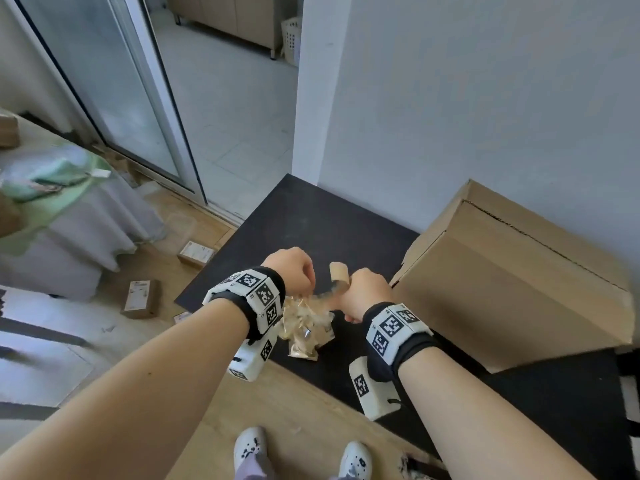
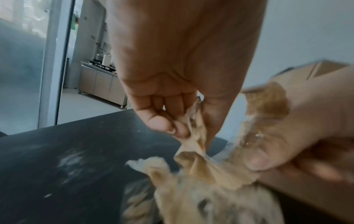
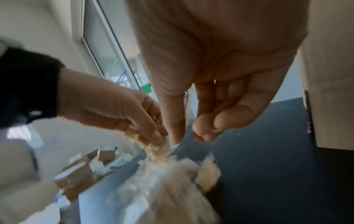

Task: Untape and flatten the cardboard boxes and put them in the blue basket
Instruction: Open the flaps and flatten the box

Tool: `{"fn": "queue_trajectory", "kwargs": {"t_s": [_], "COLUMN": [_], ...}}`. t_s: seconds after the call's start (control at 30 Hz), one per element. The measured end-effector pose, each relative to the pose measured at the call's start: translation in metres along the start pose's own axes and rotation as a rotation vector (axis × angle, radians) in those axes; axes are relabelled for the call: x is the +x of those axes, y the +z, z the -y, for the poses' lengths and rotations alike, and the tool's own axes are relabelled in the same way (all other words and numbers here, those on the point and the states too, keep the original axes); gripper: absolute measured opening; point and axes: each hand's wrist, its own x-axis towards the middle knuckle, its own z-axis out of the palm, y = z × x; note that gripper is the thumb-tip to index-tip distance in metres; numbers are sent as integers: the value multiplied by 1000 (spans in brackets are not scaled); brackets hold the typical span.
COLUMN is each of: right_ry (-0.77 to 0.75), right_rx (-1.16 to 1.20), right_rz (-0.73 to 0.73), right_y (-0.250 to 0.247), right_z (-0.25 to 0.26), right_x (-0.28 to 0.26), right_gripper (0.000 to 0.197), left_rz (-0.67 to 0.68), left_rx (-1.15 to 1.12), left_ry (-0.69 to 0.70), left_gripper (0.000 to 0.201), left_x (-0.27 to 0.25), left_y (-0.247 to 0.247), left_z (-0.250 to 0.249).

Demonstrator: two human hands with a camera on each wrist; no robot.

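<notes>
Over the black table [image 1: 294, 216], both hands work on a crumpled wad of peeled brown tape [image 1: 306, 327] with torn cardboard fibres stuck to it. My left hand [image 1: 294, 268] pinches a twisted strand of the tape [image 2: 195, 153] between thumb and fingertips [image 2: 178, 128]. My right hand [image 1: 363, 292] is curled round another strip, whose end [image 1: 338, 270] sticks up above the fist; its thumb [image 2: 268, 157] presses on the tape. A large cardboard box [image 1: 512, 282] lies on the table just right of my right hand, with a slit open along its top edge.
Small cardboard boxes [image 1: 140, 298] [image 1: 195, 253] lie on the wooden floor left of the table. A cloth-covered piece of furniture [image 1: 69, 209] stands at the left by a sliding glass door [image 1: 114, 98]. A white wall [image 1: 485, 98] rises behind the table.
</notes>
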Motion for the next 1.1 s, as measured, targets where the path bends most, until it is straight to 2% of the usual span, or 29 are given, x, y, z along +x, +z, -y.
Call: {"fn": "queue_trajectory", "kwargs": {"t_s": [0.1, 0.2, 0.27, 0.33, 0.47, 0.53, 0.67, 0.73, 0.83, 0.93, 1.1], "right_ry": [42, 67, 63, 60, 50, 25, -60, -117, -197, -239, -259], "right_rx": [-118, -80, -23, 83, 240, 236, 243, 306, 388, 475, 585], "right_rz": [115, 173, 130, 71, -20, -76, -185, -224, -302, -385, -516], "right_y": [20, 26, 26, 21, 0, -12, -36, -51, -81, -118, -177], "right_z": [-6, -11, -10, -10, -10, -9, -4, -2, 0, -4, -33], "right_x": [4, 8, 12, 17, 24, 27, 31, 27, 15, -3, -41], "right_gripper": [40, 45, 37, 36, 61, 56, 33, 21, 8, 17, 13], "left_rz": [66, 82, 65, 55, 44, 16, -28, -73, -232, -320, -334], "left_rx": [110, 122, 169, 248, 254, 277, 363, 359, 336, 155, -133], "left_ry": [-46, -65, -60, -45, -30, -17, -53, -51, 46, 139, 283], "left_gripper": [15, 6, 7, 15, 40, 53, 73, 73, 60, 50, 43], "left_x": [6, 10, 15, 19, 25, 26, 28, 28, 26, 25, 22], "left_y": [10, 16, 20, 21, 18, 12, -2, -12, -26, -38, -41], "left_z": [19, 30, 33, 34, 33, 28, 14, 1, -31, -73, -157]}}
